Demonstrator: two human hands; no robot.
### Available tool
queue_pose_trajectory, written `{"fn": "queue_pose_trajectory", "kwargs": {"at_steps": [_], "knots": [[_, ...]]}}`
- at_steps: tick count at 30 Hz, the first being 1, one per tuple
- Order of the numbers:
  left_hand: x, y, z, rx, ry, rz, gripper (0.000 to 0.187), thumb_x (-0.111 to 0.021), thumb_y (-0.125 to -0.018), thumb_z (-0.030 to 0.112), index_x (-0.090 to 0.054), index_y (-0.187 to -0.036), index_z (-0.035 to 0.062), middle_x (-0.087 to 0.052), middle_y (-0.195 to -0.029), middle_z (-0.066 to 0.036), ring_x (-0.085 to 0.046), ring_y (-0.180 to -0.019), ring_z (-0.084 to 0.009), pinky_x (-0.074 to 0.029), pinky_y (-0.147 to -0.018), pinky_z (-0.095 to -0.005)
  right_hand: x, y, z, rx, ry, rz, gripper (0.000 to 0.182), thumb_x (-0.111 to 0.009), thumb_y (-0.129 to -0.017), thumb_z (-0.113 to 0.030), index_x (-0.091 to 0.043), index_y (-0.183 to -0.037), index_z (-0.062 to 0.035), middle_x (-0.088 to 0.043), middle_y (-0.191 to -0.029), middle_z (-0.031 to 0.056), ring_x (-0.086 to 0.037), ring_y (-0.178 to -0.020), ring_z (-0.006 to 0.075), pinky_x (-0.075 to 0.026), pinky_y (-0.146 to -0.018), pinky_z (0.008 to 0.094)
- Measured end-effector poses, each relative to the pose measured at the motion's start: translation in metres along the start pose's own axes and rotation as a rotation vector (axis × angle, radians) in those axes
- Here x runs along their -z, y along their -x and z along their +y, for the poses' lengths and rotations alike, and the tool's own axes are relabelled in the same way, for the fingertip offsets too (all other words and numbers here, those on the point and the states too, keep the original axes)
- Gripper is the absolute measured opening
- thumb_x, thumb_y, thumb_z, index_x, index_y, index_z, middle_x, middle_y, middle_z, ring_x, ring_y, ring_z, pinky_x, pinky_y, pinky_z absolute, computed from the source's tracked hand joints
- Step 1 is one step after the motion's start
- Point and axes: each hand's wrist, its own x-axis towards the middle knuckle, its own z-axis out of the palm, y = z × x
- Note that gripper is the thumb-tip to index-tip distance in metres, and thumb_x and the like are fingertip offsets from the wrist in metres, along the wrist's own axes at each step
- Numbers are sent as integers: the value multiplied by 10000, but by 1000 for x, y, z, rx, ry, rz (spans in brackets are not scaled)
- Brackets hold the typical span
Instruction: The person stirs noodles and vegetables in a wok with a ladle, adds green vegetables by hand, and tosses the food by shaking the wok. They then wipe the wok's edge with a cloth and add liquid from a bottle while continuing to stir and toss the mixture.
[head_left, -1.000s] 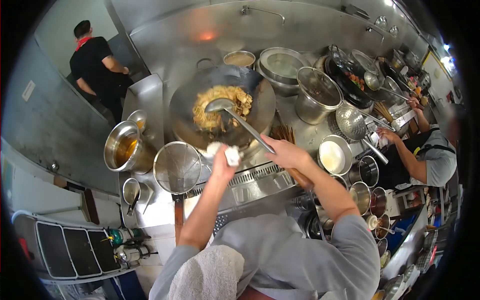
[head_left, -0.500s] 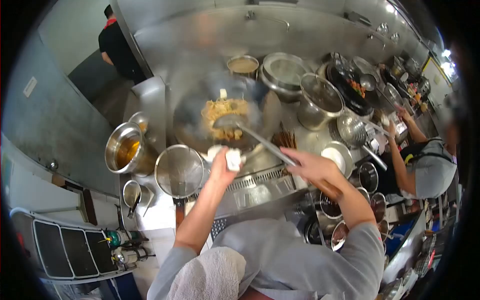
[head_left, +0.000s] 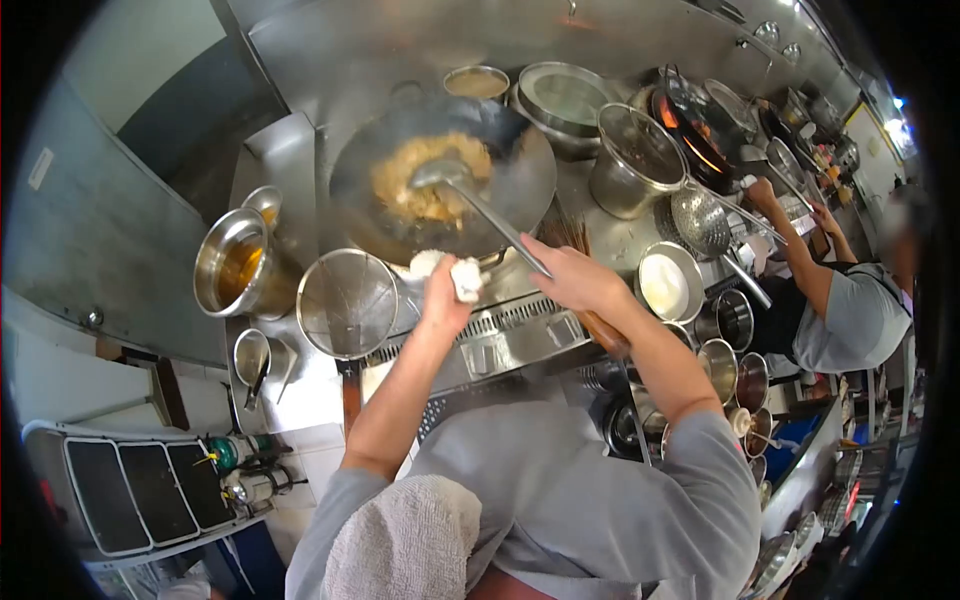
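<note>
A large dark wok sits on the stove with steaming, yellow-brown noodle-like food in it. My right hand is closed around a long metal ladle; its bowl rests in the food and its wooden end sticks out below my hand. At the wok's near edge, my left hand grips a folded white cloth. Whether a wok handle lies inside the cloth is hidden. A round wire strainer lies just left of my left hand.
On the left stands a metal pot of amber liquid. Behind and right of the wok are a lidded-looking pot, a deep pot, a perforated skimmer and a bowl of white contents. A co-worker works at another wok.
The view has tilted down. The wok looks flatter, and food that was heaped or tossed up now lies spread in it. At right, flames show at the co-worker's wok. A person at the back left is gone from view.
</note>
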Motion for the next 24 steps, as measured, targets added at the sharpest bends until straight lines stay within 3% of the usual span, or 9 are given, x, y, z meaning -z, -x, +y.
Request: {"fn": "queue_pose_trajectory", "kwargs": {"at_steps": [4, 5, 6, 8, 13, 19, 20, 22, 24], "knots": [[0, 70, -40, 31, -9, 119, 163, -469, -971, 202, -570, -1048, 100, -669, -965, -95, -666, -853, -255, -576, -743, -432, -13, 20, 10, 89, -54, 184, 640, -594, -921, -219, -340, -1485, -53, -641, -994, 323, -632, -930, 468, -495, -831, 475], [-3, 73, -32, 33, 40, 117, 160, -466, -978, 210, -570, -1040, 106, -672, -957, -86, -667, -856, -248, -573, -722, -419, -3, 34, 14, 58, -64, 127, 669, -622, -921, -221, -322, -1507, -103, -617, -1225, 251, -652, -967, 436, -500, -838, 452], [-2, 69, -20, 41, 94, 131, 158, -463, -986, 219, -569, -1032, 112, -674, -949, -77, -668, -859, -241, -570, -700, -407, -5, 44, 30, 204, -48, 201, 668, -627, -926, -198, -322, -1516, -121, -673, -1124, 167, -682, -849, 323, -527, -722, 401], [8, 30, 20, 57, 68, -69, 155, -461, -996, 234, -567, -1018, 124, -674, -927, -56, -662, -843, -225, -548, -632, -379, 28, 72, 3, -98, -469, -91, 661, -639, -930, -162, -335, -1514, -98, -588, -780, 46, -490, -522, 94, -452, -497, 282], [-34, 44, 50, 69, -43, 88, 188, -454, -1009, 271, -545, -1022, 108, -654, -901, -62, -631, -798, -220, -493, -554, -345, 36, 79, 10, -111, -411, -272, 676, -616, -936, -136, -295, -1530, -95, -589, -761, 37, -521, -514, 101, -452, -492, 282], [14, 22, -22, 15, -53, 28, 229, -434, -1013, 302, -561, -1054, 116, -665, -929, -64, -656, -895, -256, -539, -645, -390, -3, 4, 18, -14, -56, 15, 673, -604, -932, -208, -297, -1520, -91, -653, -1060, 200, -623, -593, 250, -512, -614, 382], [-1, 47, -31, -6, 0, 210, 234, -433, -1012, 293, -571, -1069, 113, -675, -937, -60, -665, -888, -264, -552, -644, -396, 0, 9, 23, 49, -70, 26, 670, -605, -930, -207, -303, -1516, -87, -655, -1030, 197, -620, -588, 248, -511, -611, 377], [-13, 63, -20, -14, 3, 113, 195, -447, -993, 251, -568, -1035, 104, -674, -905, -52, -666, -859, -248, -551, -630, -382, 10, 24, 23, 169, -96, 40, 663, -608, -926, -205, -314, -1507, -78, -661, -971, 190, -614, -578, 243, -508, -604, 367], [-17, 46, 19, 64, -30, 35, 148, -462, -969, 207, -564, -994, 102, -668, -870, -43, -663, -821, -225, -533, -590, -365, 21, 22, 13, -16, -198, -141, 673, -616, -913, -201, -316, -1492, -36, -651, -832, 182, -620, -579, 240, -520, -593, 374]]}}
